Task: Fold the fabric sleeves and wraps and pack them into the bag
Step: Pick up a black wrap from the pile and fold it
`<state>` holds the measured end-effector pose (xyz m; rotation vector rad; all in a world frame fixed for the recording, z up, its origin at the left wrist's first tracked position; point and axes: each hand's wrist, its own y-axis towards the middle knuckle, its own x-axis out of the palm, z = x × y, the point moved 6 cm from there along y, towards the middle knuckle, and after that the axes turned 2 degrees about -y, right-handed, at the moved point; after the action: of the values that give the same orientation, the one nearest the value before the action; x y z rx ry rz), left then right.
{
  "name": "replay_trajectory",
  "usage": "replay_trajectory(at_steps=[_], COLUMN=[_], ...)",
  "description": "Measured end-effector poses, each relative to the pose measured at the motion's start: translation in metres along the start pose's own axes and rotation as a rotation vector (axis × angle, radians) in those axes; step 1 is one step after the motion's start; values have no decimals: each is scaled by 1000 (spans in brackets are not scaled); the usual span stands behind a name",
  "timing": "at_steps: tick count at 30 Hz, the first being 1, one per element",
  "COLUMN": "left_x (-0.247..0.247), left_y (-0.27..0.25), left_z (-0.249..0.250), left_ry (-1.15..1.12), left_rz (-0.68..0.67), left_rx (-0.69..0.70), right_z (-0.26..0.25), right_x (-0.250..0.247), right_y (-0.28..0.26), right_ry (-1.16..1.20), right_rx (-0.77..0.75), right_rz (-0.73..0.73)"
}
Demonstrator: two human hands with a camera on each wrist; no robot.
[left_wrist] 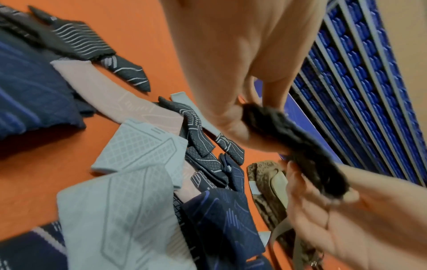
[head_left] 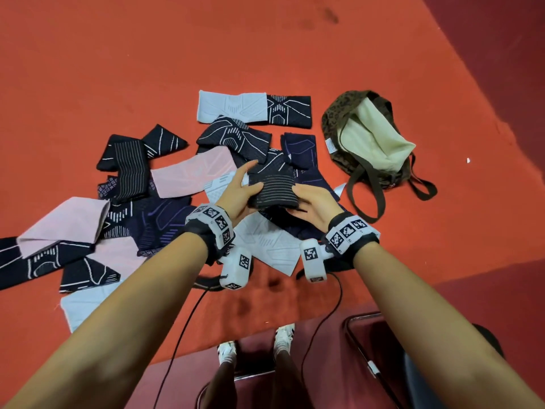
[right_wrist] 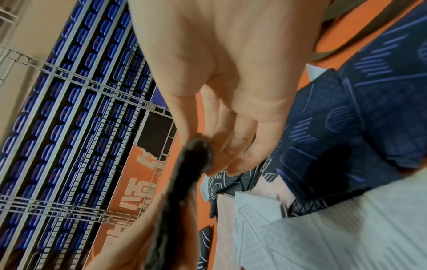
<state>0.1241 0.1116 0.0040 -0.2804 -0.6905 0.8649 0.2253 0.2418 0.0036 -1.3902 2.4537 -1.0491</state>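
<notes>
A folded black wrap with thin grey stripes (head_left: 272, 190) is held above the pile between both hands. My left hand (head_left: 240, 187) grips its left edge, thumb on top; the same wrap (left_wrist: 293, 146) shows edge-on in the left wrist view. My right hand (head_left: 312, 202) holds its right edge with fingers underneath, and the right wrist view shows that edge (right_wrist: 184, 175) pinched at the fingertips. Several black, navy, pink and pale grey sleeves (head_left: 188, 175) lie scattered on the orange table. The brown patterned bag (head_left: 371, 134) lies open to the right, its cream lining showing.
The orange table (head_left: 147, 69) has bare cloth beyond the pile and to the right of the bag. Its front edge runs near my feet (head_left: 283, 335), with a chair frame (head_left: 362, 346) below it. Cables hang from both wrist cameras.
</notes>
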Motion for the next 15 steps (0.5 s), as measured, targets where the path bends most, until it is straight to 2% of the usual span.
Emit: replay_trajectory(at_steps=[7,10,13,15], left_x=[-3,6,23,37], left_y=[4,11,14,15], left_z=[-10,-31,-62,-82], left_ry=[464,725,784,864], left_rz=[93,93,35,-8], left_rx=[49,2,-68,-65], right_z=[-6,3,21,33], right_x=[-6,-35,-72,-98], right_y=[-2,-4,-14,-22], right_ry=[-257,-450,-557,-620], right_rx=[-23,-28,31,70], right_rz=[0,69,96,116])
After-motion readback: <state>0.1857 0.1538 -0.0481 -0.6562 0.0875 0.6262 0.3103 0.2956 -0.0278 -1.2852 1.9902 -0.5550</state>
